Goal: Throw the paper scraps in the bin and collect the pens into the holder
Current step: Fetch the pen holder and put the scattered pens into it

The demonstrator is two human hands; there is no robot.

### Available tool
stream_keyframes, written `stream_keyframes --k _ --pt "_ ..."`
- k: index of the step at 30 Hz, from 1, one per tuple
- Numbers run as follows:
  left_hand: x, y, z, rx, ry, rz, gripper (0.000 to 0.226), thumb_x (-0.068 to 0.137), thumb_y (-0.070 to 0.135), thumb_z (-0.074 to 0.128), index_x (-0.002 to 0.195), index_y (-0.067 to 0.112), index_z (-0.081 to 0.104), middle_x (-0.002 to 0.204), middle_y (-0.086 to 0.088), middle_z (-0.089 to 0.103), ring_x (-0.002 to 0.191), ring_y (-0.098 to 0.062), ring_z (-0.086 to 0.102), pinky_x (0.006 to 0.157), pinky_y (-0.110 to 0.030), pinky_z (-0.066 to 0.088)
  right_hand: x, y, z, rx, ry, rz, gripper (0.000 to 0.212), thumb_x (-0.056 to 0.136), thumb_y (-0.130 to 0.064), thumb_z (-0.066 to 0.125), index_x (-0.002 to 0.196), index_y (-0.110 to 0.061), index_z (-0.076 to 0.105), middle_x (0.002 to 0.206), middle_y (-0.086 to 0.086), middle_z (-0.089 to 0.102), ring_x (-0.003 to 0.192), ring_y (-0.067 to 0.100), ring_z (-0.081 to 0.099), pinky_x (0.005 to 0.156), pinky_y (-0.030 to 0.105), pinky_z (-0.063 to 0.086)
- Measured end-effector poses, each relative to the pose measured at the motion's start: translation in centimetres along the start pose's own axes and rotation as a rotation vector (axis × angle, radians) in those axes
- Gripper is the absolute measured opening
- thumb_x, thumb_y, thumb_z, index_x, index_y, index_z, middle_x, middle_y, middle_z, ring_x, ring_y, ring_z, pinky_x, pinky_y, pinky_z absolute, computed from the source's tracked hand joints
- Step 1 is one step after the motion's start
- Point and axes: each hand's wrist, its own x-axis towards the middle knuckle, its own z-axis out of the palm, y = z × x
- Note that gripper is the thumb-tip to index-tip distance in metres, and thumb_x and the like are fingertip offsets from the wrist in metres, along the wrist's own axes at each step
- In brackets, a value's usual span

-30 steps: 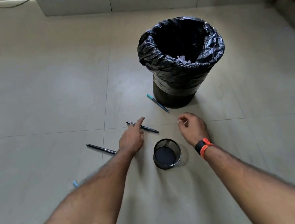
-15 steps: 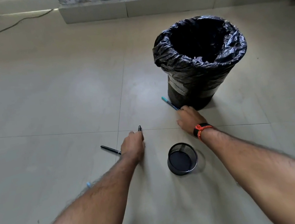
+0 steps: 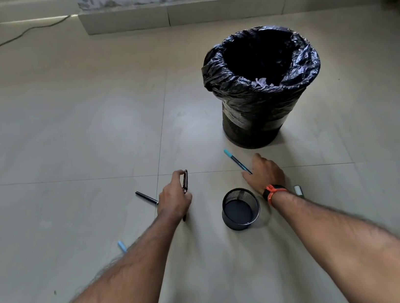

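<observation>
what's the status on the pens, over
Left hand shut on dark pen. Right hand gripping teal pen. Mesh holder empty between hands. Black pen still on floor; nothing blocking.

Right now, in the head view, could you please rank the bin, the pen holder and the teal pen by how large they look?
1. bin
2. pen holder
3. teal pen
The bin stands farther away yet looks largest.

Pens half hidden by hands and forearms

Near the mesh holder [image 3: 240, 209], the left forearm covers most of a light blue pen [image 3: 122, 246]; the right wrist hides a white-capped marker's [image 3: 299, 190] body; both elbows are cut off.
</observation>
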Motion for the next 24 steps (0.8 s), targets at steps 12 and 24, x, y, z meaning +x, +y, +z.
stream_keyframes --k 12,24 --pt "-1.8 5.3 -4.8 -0.215 -0.083 0.174 0.059 0.082 0.018 0.062 0.125 0.05 0.038 0.087 0.002 0.068 0.077 -0.023 0.068 0.079 -0.042 0.057 -0.3 0.0 -3.5 0.142 -0.194 0.088 0.033 0.073 -0.009 0.065 0.105 -0.008 0.056 0.105 0.018 0.066 0.097 0.039 0.063 0.071 0.032 0.047" --pt "-7.4 10.1 -3.9 -0.212 -0.005 0.399 0.048 0.087 0.016 0.063 0.123 0.036 0.037 0.075 0.004 0.068 0.074 -0.023 0.065 0.075 -0.036 0.053 -8.0 -3.8 -9.8 0.733 0.094 0.041 0.082 0.066 0.006 0.062 0.129 -0.029 0.022 0.084 -0.014 0.05 0.081 0.028 0.063 0.072 0.047 0.057"
